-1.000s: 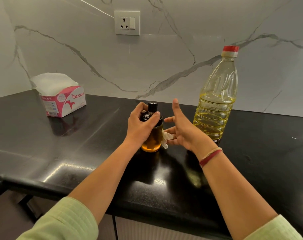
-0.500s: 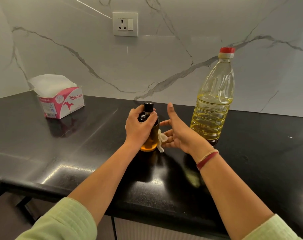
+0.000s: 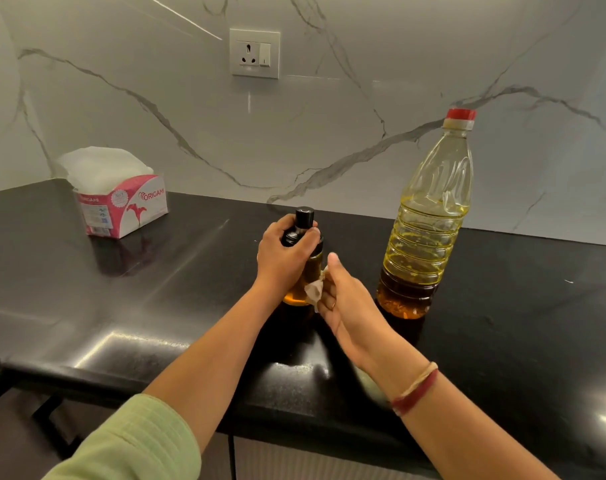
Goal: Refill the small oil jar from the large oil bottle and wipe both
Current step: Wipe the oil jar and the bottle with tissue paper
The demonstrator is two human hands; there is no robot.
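the left hand (image 3: 286,252) wraps closed round the small jar (image 3: 303,268) on the counter (image 3: 156,306), steadying it; the right hand (image 3: 343,303) pinches a tissue (image 3: 313,292) against its side (wiping, likely). the big bottle (image 3: 429,223) stands capped just beside.

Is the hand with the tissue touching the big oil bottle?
Apart. The head view shows black counter between the right hand, holding the tissue, and the big bottle.

The left hand (image 3: 283,256) hides most of the small oil jar (image 3: 303,271).
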